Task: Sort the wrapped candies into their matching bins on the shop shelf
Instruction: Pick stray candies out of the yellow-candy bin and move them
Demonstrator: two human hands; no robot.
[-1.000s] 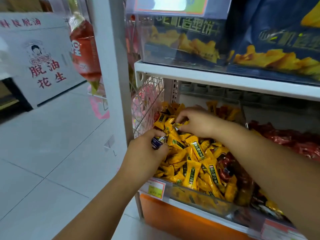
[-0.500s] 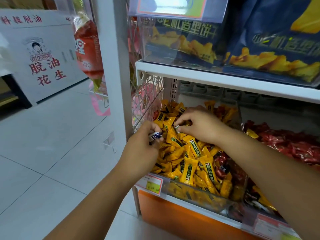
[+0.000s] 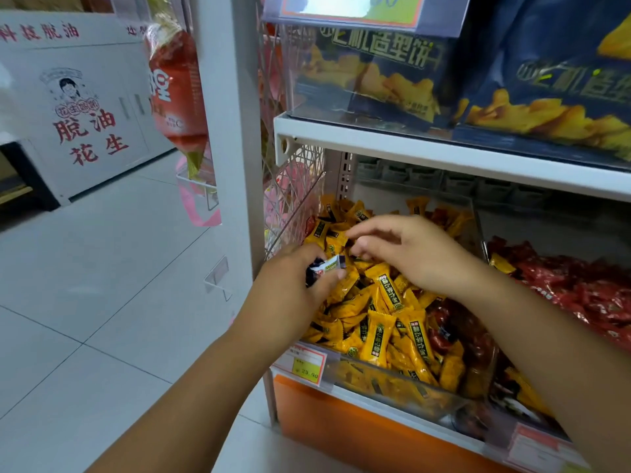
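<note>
Holding a small white and dark blue wrapped candy [image 3: 327,267] between thumb and fingers, the left hand [image 3: 290,285] sits over the left side of a clear plastic bin [image 3: 392,387] full of yellow wrapped candies [image 3: 375,332]. The candy is up off the pile, right at the fingertips. The right hand [image 3: 413,254] hangs over the far part of the same pile with its fingers bent. It is blurry, so I cannot tell if it pinches a candy or nothing at all.

The hold on the white and blue candy looks light to me. If the fingers loosen, it could drop in among the yellow ones and get lost, or fall to the grey tiled floor [image 3: 102,268] on the left. A few stray red candies [image 3: 444,322] lie in the right side of the yellow bin. One stray yellow candy [image 3: 501,264] lies on the heap of red wrapped candies [image 3: 573,291] in the next bin to the right. Digging with the right hand could push the red ones deeper, so they get missed.

No bin for white and blue candies is in view, so I cannot say where this one belongs. The red heap is cut off at the right edge. The words on the held candy are too small to read. What lies under the top of the pile is hidden.
</note>
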